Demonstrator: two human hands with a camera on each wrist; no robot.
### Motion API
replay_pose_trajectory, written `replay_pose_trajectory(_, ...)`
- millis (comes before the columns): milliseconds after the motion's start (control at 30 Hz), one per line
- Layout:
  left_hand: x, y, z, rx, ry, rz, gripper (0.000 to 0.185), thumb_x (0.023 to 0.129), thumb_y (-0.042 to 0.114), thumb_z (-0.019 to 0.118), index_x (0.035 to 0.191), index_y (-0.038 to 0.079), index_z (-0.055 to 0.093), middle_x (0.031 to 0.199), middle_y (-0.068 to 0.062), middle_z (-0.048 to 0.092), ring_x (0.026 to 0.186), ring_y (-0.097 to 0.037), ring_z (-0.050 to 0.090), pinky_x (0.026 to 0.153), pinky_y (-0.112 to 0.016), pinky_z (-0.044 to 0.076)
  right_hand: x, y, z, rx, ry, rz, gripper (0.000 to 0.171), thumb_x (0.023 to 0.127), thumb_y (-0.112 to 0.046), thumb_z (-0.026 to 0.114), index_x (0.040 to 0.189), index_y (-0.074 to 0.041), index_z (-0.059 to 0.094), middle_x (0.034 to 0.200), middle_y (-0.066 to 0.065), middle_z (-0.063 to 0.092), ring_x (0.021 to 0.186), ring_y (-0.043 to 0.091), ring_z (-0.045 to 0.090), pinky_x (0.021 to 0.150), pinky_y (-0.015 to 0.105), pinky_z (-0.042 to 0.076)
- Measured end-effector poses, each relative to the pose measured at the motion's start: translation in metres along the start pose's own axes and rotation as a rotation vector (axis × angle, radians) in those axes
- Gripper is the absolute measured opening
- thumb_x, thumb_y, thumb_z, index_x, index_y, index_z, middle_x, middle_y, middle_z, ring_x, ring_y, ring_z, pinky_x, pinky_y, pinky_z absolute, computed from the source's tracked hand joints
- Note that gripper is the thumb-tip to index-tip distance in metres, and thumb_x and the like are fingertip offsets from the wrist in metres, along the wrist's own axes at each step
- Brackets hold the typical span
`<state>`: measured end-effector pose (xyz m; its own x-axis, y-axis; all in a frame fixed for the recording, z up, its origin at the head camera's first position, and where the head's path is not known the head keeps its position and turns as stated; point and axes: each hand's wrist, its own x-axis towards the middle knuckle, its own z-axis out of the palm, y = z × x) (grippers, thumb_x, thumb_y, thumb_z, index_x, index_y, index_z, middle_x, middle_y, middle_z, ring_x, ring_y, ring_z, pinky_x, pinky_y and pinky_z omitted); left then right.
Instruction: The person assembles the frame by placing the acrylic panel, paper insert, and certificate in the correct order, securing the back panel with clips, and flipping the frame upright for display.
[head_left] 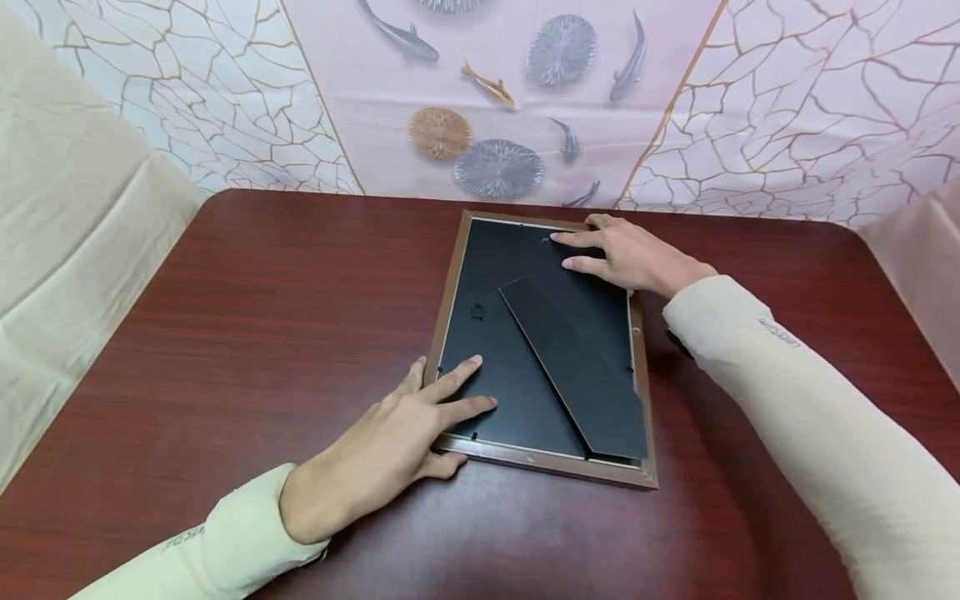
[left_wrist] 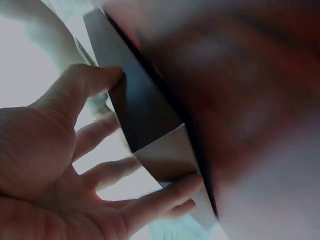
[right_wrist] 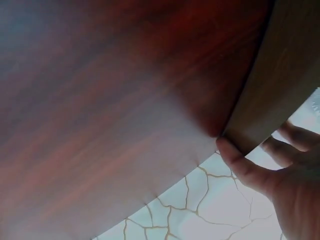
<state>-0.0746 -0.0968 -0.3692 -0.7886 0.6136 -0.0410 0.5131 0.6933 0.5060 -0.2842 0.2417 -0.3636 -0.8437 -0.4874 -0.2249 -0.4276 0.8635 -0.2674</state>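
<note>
A picture frame [head_left: 450,300] with a brown border lies back side up on the table, its black backing board [head_left: 517,383] facing me. A black easel leg [head_left: 577,367] runs slantwise across that board. At the near left corner my left hand [head_left: 390,433] grips the frame, two fingers on the backing and the thumb against the near edge. The left wrist view shows thumb and a finger on the two side faces [left_wrist: 145,105] of that corner. My right hand [head_left: 637,254] holds the far right corner, fingertips on the backing. One finger touches the border's side [right_wrist: 275,85] in the right wrist view.
The dark red wooden table [head_left: 300,308] extends around the frame on all sides. Behind its far edge hangs a patterned cloth [head_left: 495,100] with fish and round motifs. Pale cloth [head_left: 75,208] hangs at the left.
</note>
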Motion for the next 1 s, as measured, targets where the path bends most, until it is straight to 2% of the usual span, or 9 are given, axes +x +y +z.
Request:
replay_pose_trajectory(167, -0.003, -0.008, -0.012, 0.037, 0.085, 0.066, 0.059, 0.087, 0.015, 0.080, 0.144, 0.022, 0.065, 0.171, -0.006, 0.036, 0.139, -0.062, 0.046, 0.103, -0.065, 0.053, -0.019, 0.004, 0.000, 0.028, 0.082, -0.015, 0.058, 0.108, -0.045, 0.056, 0.161, -0.028, 0.043, 0.164, 0.037, 0.029, 0.152, 0.056, 0.026, 0.121, 0.069, 0.027)
replay_pose_trajectory(333, -0.006, -0.015, -0.023, 0.108, 0.189, 0.158, 0.064, 0.083, 0.014, 0.086, 0.144, 0.017, 0.066, 0.165, -0.012, 0.045, 0.134, -0.050, 0.059, 0.102, -0.054, 0.057, -0.037, 0.006, 0.004, 0.070, 0.127, -0.005, 0.059, 0.107, -0.043, 0.058, 0.162, -0.029, 0.041, 0.163, 0.036, 0.031, 0.151, 0.056, 0.028, 0.119, 0.069, 0.027)
replay_pose_trajectory(500, -0.008, -0.018, -0.026, 0.102, 0.193, 0.186, 0.067, 0.083, 0.019, 0.090, 0.145, 0.015, 0.064, 0.164, -0.012, 0.045, 0.133, -0.033, 0.064, 0.096, -0.042, 0.061, -0.053, 0.005, 0.007, 0.107, 0.139, 0.014, 0.061, 0.107, -0.043, 0.059, 0.163, -0.032, 0.039, 0.164, 0.034, 0.030, 0.152, 0.055, 0.026, 0.119, 0.071, 0.026)
replay_pose_trajectory(633, -0.011, -0.020, -0.029, 0.121, 0.221, 0.219, 0.064, 0.084, 0.023, 0.089, 0.143, 0.014, 0.066, 0.163, -0.012, 0.047, 0.131, -0.030, 0.066, 0.096, -0.041, 0.061, -0.063, 0.006, 0.008, 0.128, 0.167, 0.008, 0.061, 0.106, -0.042, 0.060, 0.163, -0.032, 0.039, 0.164, 0.033, 0.032, 0.152, 0.054, 0.028, 0.119, 0.071, 0.025)
replay_pose_trajectory(733, -0.012, -0.022, -0.035, 0.125, 0.291, 0.240, 0.061, 0.084, 0.022, 0.089, 0.141, 0.014, 0.068, 0.161, -0.012, 0.050, 0.124, -0.028, 0.070, 0.094, -0.042, 0.061, -0.071, 0.008, 0.009, 0.151, 0.223, 0.018, 0.061, 0.106, -0.038, 0.061, 0.162, -0.030, 0.040, 0.163, 0.033, 0.035, 0.152, 0.052, 0.030, 0.119, 0.071, 0.026)
replay_pose_trajectory(833, -0.010, -0.024, -0.043, 0.087, 0.372, 0.251, 0.056, 0.085, 0.018, 0.088, 0.137, 0.014, 0.070, 0.157, -0.011, 0.055, 0.116, -0.022, 0.074, 0.090, -0.040, 0.062, -0.078, 0.011, 0.012, 0.182, 0.281, 0.039, 0.061, 0.106, -0.037, 0.062, 0.162, -0.029, 0.041, 0.160, 0.033, 0.038, 0.149, 0.051, 0.035, 0.117, 0.071, 0.030)
replay_pose_trajectory(1000, -0.003, -0.027, -0.053, 0.031, 0.471, 0.303, 0.048, 0.083, 0.012, 0.087, 0.130, 0.011, 0.075, 0.147, -0.012, 0.064, 0.118, -0.023, 0.074, 0.094, -0.034, 0.060, -0.086, 0.010, 0.017, 0.239, 0.364, 0.078, 0.061, 0.105, -0.036, 0.064, 0.162, -0.028, 0.043, 0.153, 0.029, 0.046, 0.137, 0.047, 0.047, 0.111, 0.066, 0.036)
